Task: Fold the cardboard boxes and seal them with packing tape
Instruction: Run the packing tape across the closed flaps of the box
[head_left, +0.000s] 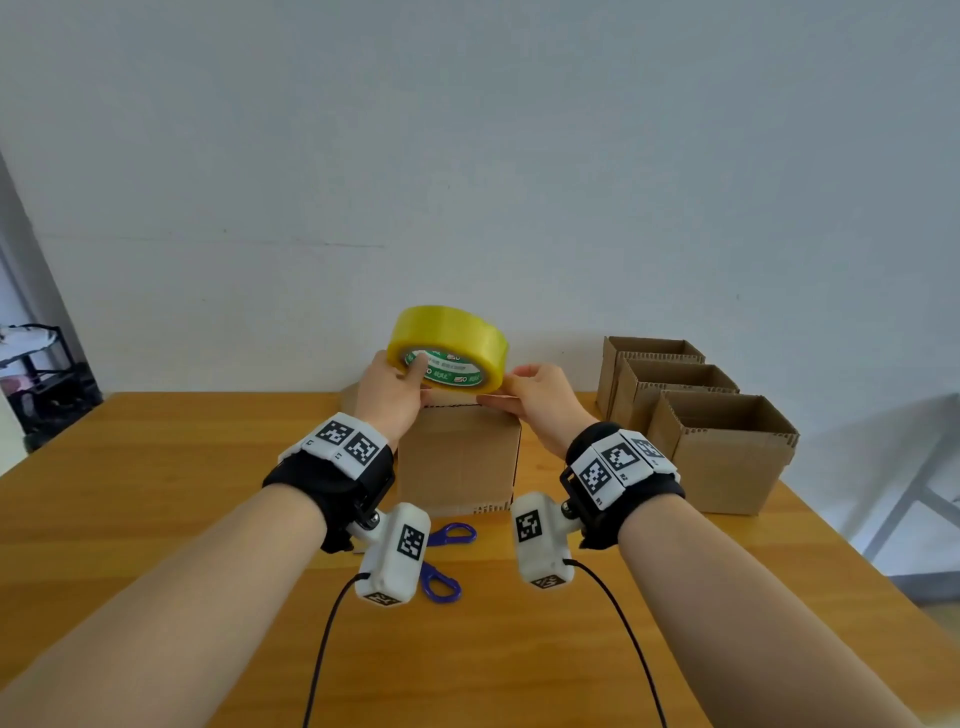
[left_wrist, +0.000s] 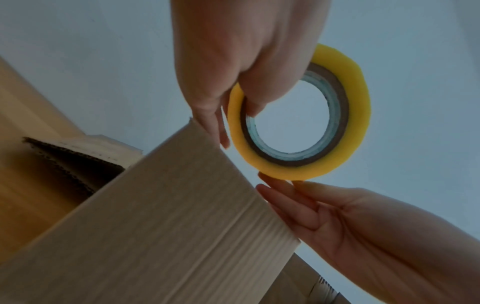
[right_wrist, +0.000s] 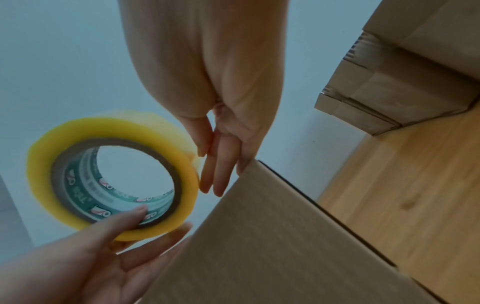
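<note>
Your left hand (head_left: 388, 391) is gripping the yellow roll of packing tape (head_left: 451, 347) — thumb hooked in its core — just above the closed brown cardboard box (head_left: 460, 457) on the wooden table (head_left: 156, 499). Your right hand (head_left: 540, 400) is pinching the roll's edge.

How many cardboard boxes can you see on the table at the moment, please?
4. One closed box stands in the middle under the hands, and three open boxes sit in a row on the right: far, middle and near. Something cardboard behind the closed box may be another.
</note>
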